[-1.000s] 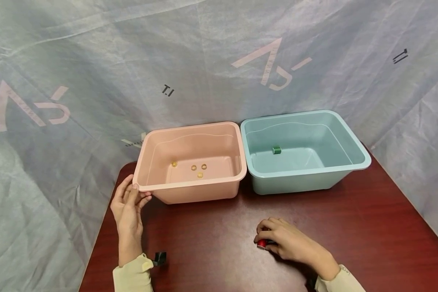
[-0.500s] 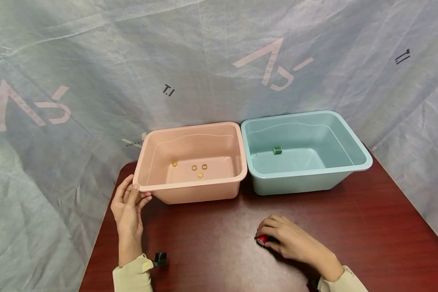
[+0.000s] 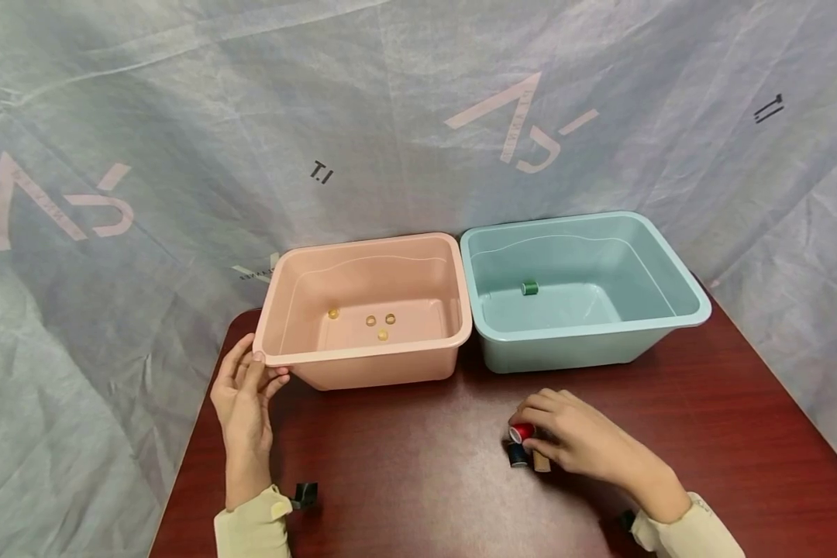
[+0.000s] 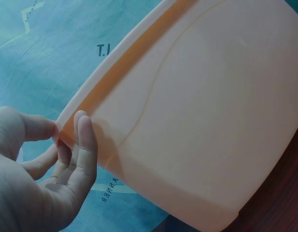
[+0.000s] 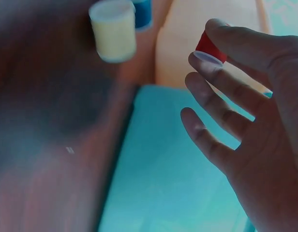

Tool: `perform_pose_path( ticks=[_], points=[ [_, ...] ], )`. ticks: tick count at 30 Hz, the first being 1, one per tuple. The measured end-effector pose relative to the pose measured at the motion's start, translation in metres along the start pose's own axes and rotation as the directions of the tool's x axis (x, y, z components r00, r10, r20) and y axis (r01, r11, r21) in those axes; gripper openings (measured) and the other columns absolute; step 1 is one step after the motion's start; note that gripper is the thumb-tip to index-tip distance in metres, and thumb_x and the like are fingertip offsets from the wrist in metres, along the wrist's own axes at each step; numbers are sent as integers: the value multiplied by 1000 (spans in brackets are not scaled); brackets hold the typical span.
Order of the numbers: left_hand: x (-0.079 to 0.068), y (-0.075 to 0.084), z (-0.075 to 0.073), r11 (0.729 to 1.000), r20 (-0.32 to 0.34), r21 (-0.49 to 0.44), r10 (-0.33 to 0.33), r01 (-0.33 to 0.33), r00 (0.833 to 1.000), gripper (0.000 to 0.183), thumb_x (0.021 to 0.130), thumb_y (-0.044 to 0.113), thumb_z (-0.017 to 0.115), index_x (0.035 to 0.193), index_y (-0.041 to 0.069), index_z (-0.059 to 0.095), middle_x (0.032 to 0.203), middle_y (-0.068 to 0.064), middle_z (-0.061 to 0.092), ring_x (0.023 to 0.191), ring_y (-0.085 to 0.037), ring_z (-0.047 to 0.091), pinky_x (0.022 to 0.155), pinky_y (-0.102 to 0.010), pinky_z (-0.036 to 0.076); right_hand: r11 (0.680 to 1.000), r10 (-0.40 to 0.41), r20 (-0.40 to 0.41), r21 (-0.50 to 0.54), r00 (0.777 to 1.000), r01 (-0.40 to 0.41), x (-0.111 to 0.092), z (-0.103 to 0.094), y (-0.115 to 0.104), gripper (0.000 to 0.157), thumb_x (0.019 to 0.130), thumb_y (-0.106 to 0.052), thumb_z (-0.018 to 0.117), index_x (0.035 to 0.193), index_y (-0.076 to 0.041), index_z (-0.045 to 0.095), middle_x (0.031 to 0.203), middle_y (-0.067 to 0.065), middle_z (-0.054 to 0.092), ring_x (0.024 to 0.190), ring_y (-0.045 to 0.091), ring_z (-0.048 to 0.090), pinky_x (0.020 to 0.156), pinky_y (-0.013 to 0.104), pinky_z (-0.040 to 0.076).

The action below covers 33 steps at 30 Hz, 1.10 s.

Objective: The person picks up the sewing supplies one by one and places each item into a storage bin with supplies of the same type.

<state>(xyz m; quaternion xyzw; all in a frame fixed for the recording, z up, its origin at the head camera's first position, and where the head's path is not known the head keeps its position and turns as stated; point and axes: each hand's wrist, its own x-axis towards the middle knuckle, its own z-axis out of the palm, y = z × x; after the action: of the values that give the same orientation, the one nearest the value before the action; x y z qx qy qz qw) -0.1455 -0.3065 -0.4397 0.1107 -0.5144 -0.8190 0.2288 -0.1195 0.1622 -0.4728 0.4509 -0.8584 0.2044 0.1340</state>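
My left hand (image 3: 244, 407) pinches the near left corner of the pink basin (image 3: 363, 354); in the left wrist view the thumb and a finger meet at its rim. With thumb and fingertips my right hand (image 3: 586, 438) holds a red thread spool (image 3: 521, 432), which hangs over the table in the right wrist view. Close below that hand stand a dark blue spool (image 3: 518, 455) and a tan spool (image 3: 542, 463), the latter pale yellow in the right wrist view. A green spool (image 3: 529, 288) lies inside the blue basin (image 3: 593, 330).
Several small gold-coloured rings (image 3: 370, 320) lie on the pink basin's floor. Both basins stand side by side at the back of the dark red table (image 3: 404, 465). Behind them hangs a grey printed cloth (image 3: 390, 116).
My right hand has lifted the red spool and moved a little away from me and to the right, uncovering the dark blue and tan spools. The left hand has stayed on the rim.
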Motion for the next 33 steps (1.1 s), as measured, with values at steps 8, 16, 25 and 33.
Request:
perform_pose_path(
  ticks=[8, 16, 25, 33],
  points=[
    [0, 0, 0, 1000, -4, 8, -12, 12, 1000, 44, 100, 6, 69, 143, 3, 60, 103, -12, 63, 63, -17, 71, 56, -27, 65, 998, -12, -26, -59, 1000, 11, 4, -24, 6, 33, 77, -16, 90, 105, -17, 75, 102, -11, 68, 92, 9, 62, 79, 31, 54],
    [1, 1, 2, 1000, -9, -4, -5, 5, 1000, 43, 100, 6, 68, 143, 3, 59, 100, -10, 63, 63, -17, 71, 55, -25, 64, 996, 11, 14, -90, 1000, -9, 14, -42, 9, 33, 78, -17, 89, 108, -20, 75, 106, -11, 69, 96, 9, 63, 82, 31, 54],
    [1, 1, 2, 1000, -4, -4, -5, 5, 1000, 44, 100, 7, 69, 143, 2, 59, 98, -9, 64, 63, -17, 71, 55, -26, 64, 996, -7, 35, -88, 999, 10, 28, -59, 9, 33, 80, -17, 88, 109, -22, 74, 107, -13, 68, 96, 7, 63, 81, 29, 53],
    [1, 1, 3, 1000, -11, -3, -5, 5, 1000, 43, 100, 6, 68, 142, 2, 60, 99, -9, 63, 62, -17, 71, 55, -25, 64, 999, -28, 36, -39, 999, 29, 43, -75, 9, 33, 82, -17, 87, 112, -22, 75, 110, -13, 68, 101, 8, 64, 88, 30, 54]
  ],
)
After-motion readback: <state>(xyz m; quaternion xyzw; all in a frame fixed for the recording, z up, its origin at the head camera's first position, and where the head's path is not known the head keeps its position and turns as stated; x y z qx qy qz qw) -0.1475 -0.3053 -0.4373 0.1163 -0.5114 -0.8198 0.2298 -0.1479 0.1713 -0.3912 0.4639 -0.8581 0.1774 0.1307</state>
